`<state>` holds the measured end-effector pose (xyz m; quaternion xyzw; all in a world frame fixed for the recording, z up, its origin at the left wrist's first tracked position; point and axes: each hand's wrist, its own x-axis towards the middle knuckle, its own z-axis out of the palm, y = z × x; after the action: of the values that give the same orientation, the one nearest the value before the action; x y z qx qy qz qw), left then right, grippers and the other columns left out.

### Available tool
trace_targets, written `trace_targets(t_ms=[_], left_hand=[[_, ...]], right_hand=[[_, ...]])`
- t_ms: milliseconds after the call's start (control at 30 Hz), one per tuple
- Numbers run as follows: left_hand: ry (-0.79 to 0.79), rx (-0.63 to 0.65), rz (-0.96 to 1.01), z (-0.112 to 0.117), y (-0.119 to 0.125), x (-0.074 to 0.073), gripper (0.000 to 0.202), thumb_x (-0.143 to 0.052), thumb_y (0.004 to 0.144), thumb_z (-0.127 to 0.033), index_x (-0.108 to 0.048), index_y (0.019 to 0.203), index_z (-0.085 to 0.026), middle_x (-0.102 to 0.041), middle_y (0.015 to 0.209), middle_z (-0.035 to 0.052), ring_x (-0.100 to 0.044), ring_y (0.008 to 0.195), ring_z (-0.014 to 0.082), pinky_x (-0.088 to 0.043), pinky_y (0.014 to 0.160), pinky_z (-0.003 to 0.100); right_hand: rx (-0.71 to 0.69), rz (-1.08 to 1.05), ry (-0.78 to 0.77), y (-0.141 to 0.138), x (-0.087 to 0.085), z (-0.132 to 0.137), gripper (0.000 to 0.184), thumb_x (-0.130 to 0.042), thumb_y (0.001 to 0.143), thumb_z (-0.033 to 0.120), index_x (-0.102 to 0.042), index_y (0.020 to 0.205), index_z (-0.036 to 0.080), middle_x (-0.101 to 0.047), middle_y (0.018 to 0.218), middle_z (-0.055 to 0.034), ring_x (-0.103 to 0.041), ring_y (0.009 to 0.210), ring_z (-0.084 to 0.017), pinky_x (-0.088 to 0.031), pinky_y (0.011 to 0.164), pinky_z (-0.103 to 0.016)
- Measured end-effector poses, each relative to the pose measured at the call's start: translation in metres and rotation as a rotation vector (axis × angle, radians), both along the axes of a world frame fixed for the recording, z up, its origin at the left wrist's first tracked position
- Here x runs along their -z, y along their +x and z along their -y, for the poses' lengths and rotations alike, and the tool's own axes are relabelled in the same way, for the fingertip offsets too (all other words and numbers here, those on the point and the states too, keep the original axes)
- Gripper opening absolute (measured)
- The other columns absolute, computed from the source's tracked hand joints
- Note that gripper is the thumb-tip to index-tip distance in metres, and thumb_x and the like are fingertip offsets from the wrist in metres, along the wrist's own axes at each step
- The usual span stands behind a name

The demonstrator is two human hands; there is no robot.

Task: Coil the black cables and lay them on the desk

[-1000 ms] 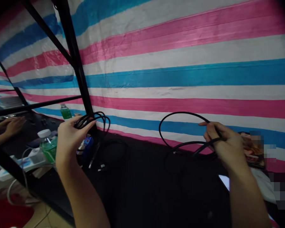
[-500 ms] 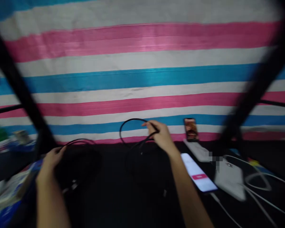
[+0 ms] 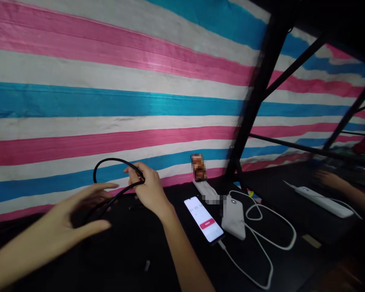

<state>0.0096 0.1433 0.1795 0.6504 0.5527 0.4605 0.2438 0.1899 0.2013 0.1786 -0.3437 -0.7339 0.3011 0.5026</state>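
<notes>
A black cable [image 3: 111, 159] hangs in a loop from my right hand [image 3: 151, 188], whose fingers are closed around it above the black table [image 3: 121, 259]. My left hand [image 3: 79, 209] is just to the left, thumb and fingers spread apart. The lower part of the loop runs into the gap between that thumb and the fingers; whether they touch it, I cannot tell. Dark shadow hides the cable's lower end. On the table below my right hand is a small pale piece [image 3: 147, 265], too blurred to name.
To the right lie a lit phone [image 3: 203, 219], a white power bank [image 3: 234, 219] and white cords [image 3: 287, 243]. A second phone [image 3: 198, 167] stands behind them. Farther right, a co-worker's hand [image 3: 330, 178] is near a white power strip [image 3: 324, 201]. A black frame post [image 3: 249, 117] rises behind.
The view has swung right. My left hand has left the dark coil at the left and come, spread, to the loop in my right hand. The right hand still grips the cable.
</notes>
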Motion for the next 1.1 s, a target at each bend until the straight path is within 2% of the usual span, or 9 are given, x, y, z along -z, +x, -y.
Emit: trace_targets(t_ms=[100, 233, 433, 567, 733, 833, 900, 967, 1100], left_hand=[[-0.138, 0.184, -0.078, 0.003, 0.025, -0.005, 0.034, -0.063, 0.061, -0.058, -0.069, 0.076, -0.028, -0.062, 0.05, 0.0019, -0.056, 0.042, 0.0188, -0.047, 0.042, 0.028], [-0.104, 0.112, -0.039, -0.004, 0.003, -0.012, 0.043, -0.055, 0.066, -0.064, -0.065, 0.061, -0.022, -0.047, 0.032, 0.0003, -0.045, 0.033, 0.0145, -0.037, 0.038, 0.024], [0.14, -0.128, -0.024, -0.003, -0.054, -0.018, 0.038, -0.051, 0.075, -0.057, -0.063, 0.062, -0.023, -0.067, 0.087, 0.0063, -0.061, 0.087, 0.0212, -0.047, 0.081, 0.029], [0.22, -0.186, 0.016, 0.013, -0.077, -0.024, 0.035, -0.05, 0.08, -0.049, -0.056, 0.056, -0.024, -0.065, 0.091, 0.002, -0.06, 0.093, 0.0197, -0.044, 0.091, 0.032], [-0.082, 0.131, -0.175, 0.02, -0.051, -0.023, 0.025, -0.06, 0.071, -0.051, -0.068, 0.082, -0.03, -0.068, 0.099, 0.0032, -0.061, 0.097, 0.0243, -0.044, 0.092, 0.038], [-0.373, 0.39, -0.302, 0.015, -0.017, -0.01, 0.051, -0.07, 0.064, -0.045, -0.059, 0.113, -0.035, -0.06, 0.122, 0.0017, -0.054, 0.112, 0.0235, -0.04, 0.099, 0.038], [-0.395, 0.438, -0.34, 0.009, -0.001, 0.001, 0.06, -0.072, 0.064, -0.042, -0.053, 0.12, -0.034, -0.055, 0.128, 0.0022, -0.05, 0.117, 0.0227, -0.038, 0.1, 0.037], [-0.339, 0.41, -0.343, 0.0, 0.006, 0.011, 0.059, -0.069, 0.066, -0.042, -0.052, 0.121, -0.03, -0.06, 0.118, 0.0051, -0.056, 0.107, 0.0225, -0.043, 0.093, 0.036], [-0.37, 0.356, -0.306, -0.014, -0.009, 0.016, 0.05, -0.066, 0.069, -0.04, -0.057, 0.116, -0.026, -0.06, 0.065, -0.0035, -0.055, 0.051, 0.0122, -0.045, 0.05, 0.022]], right_hand=[[-0.083, -0.085, -0.051, 0.002, -0.001, -0.001, 0.016, -0.046, 0.087, 0.03, -0.058, 0.097, 0.023, -0.059, 0.076, -0.0002, -0.056, 0.062, -0.013, -0.046, 0.055, -0.026], [-0.317, -0.185, -0.219, 0.012, -0.004, -0.001, 0.028, -0.067, 0.071, 0.023, -0.051, 0.094, 0.023, -0.058, 0.093, -0.0016, -0.058, 0.069, -0.012, -0.046, 0.047, -0.021], [-0.541, -0.267, -0.306, 0.02, -0.007, 0.0, 0.029, -0.064, 0.077, 0.035, -0.041, 0.092, 0.023, -0.056, 0.098, -0.0023, -0.062, 0.069, -0.012, -0.049, 0.041, -0.02], [-0.475, -0.315, -0.301, 0.024, -0.01, -0.001, 0.019, -0.052, 0.086, 0.033, -0.035, 0.089, 0.024, -0.056, 0.088, 0.0005, -0.06, 0.05, -0.008, -0.03, 0.025, -0.013], [-0.522, -0.298, -0.27, 0.022, -0.018, 0.011, 0.019, -0.053, 0.086, 0.032, -0.039, 0.096, 0.023, -0.058, 0.085, 0.0006, -0.059, 0.046, -0.007, -0.027, 0.025, -0.013], [-0.543, -0.296, -0.234, 0.017, -0.022, 0.019, 0.018, -0.052, 0.087, 0.034, -0.043, 0.099, 0.024, -0.059, 0.081, 0.0015, -0.059, 0.047, -0.007, -0.035, 0.029, -0.014], [-0.522, -0.306, -0.207, 0.017, -0.022, 0.02, 0.017, -0.051, 0.088, 0.035, -0.046, 0.1, 0.023, -0.06, 0.08, 0.002, -0.058, 0.046, -0.006, -0.036, 0.031, -0.013], [-0.482, -0.334, -0.181, 0.02, -0.022, 0.019, 0.017, -0.049, 0.089, 0.036, -0.049, 0.1, 0.023, -0.059, 0.078, 0.0022, -0.057, 0.045, -0.005, -0.036, 0.031, -0.013], [-0.377, -0.347, -0.144, 0.034, -0.021, 0.012, 0.023, -0.044, 0.091, 0.04, -0.055, 0.101, 0.022, -0.059, 0.074, 0.0017, -0.057, 0.043, -0.005, -0.034, 0.032, -0.013]])
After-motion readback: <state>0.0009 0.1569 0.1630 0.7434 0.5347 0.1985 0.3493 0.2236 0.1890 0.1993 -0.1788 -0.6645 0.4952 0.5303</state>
